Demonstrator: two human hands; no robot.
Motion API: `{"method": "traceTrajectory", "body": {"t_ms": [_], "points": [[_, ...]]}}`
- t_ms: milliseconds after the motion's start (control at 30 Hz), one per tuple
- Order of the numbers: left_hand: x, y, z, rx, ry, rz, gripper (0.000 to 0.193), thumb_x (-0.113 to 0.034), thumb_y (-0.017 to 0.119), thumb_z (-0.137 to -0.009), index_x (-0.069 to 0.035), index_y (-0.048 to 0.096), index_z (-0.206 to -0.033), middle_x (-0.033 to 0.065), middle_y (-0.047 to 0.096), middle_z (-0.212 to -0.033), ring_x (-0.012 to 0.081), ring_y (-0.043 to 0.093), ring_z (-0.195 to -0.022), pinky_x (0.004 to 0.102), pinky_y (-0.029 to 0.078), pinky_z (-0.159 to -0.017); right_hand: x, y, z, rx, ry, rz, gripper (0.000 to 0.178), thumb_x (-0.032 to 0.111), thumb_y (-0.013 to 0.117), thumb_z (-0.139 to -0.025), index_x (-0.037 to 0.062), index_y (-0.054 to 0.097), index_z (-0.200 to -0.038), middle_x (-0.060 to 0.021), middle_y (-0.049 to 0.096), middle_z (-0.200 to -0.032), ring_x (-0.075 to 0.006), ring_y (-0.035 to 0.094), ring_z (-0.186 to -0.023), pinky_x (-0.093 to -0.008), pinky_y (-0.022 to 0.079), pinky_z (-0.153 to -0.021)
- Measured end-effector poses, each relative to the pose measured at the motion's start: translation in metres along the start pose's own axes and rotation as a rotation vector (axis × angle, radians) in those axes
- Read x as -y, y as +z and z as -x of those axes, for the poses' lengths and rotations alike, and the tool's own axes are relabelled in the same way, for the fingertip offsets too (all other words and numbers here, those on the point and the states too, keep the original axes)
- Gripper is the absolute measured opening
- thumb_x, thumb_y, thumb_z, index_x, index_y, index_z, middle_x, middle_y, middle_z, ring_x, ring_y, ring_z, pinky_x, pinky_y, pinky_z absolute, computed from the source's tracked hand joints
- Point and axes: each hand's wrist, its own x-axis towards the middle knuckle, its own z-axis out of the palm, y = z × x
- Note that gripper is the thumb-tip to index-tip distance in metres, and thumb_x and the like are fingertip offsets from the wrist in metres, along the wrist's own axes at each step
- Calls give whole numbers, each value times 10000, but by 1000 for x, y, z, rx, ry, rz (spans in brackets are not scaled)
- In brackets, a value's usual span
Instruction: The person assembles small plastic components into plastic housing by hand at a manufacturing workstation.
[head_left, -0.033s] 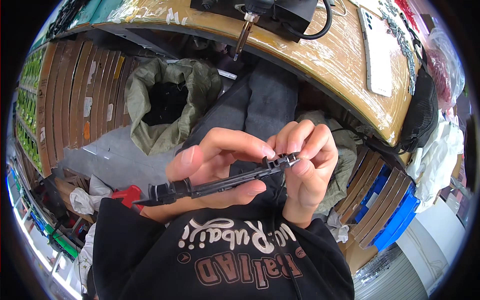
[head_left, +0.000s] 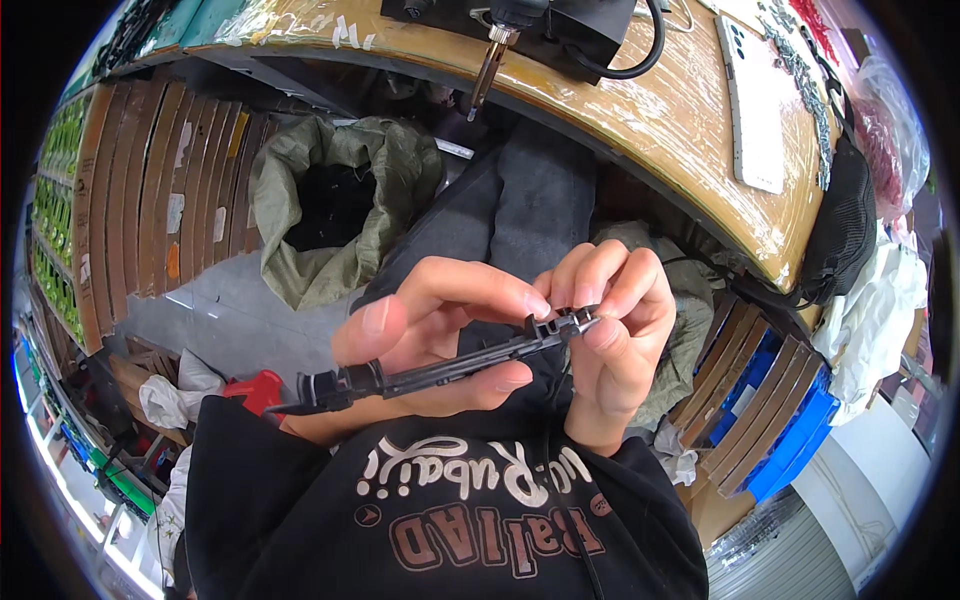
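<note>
Above my lap I hold a long, narrow black plastic part (head_left: 455,368) with clips and notches at both ends. My left hand (head_left: 425,310) is wrapped round it, the fingers behind and above and the thumb along its near side. At the part's right end, my right hand (head_left: 615,320) pinches the tip between thumb and fingers. A small shiny bit shows at that tip, too small to name. The part slants, its right end farther from my body than its left. The fingers cover some of its right end.
A wooden workbench (head_left: 640,110) curves across the far side, with a black-handled, metal-tipped tool (head_left: 490,70) over its edge and a white phone (head_left: 755,110) on it. An open green sack (head_left: 285,235) stands at left beside stacked cardboard (head_left: 150,190). Blue crates (head_left: 800,440) stand at right.
</note>
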Motion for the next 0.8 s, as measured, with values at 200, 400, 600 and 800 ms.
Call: {"method": "traceTrajectory", "body": {"t_ms": [200, 400, 600, 800], "points": [[-2, 3, 0, -5, 1, -15, 414, 50, 629, -727, 34, 416, -1081, 150, 495, -1043, 189, 539, -923, 259, 434, -819, 1, -2, 2, 9, -30, 101, 174, -52, 631, -703, 14, 472, -733, -133, 538, -801, -200, 564, -754, -392, 495, -750], [-3, 7, 0, -45, 25, -35, 401, 76, 627, -716, 54, 439, -1070, 163, 498, -1033, 205, 534, -934, 266, 433, -829, 6, -4, 2, 19, 32, 87, 161, -57, 621, -707, 10, 477, -727, -136, 543, -796, -216, 568, -776, -372, 491, -761], [-9, 3, 2, -3, -78, -94, 442, 91, 635, -699, 51, 429, -1088, 198, 507, -990, 241, 549, -912, 296, 458, -803, 8, -4, 1, 15, 39, 131, 159, -68, 615, -706, 6, 475, -724, -137, 545, -788, -210, 567, -771, -381, 491, -763], [4, 17, -9, -39, 43, -89, 682, 2, 685, -685, -1, 253, -1213, 160, 446, -1020, 218, 527, -894, 335, 457, -814, 3, -9, -3, 42, -106, 138, 207, -49, 663, -673, 13, 474, -728, -132, 549, -758, -215, 557, -737, -393, 488, -749]]}}
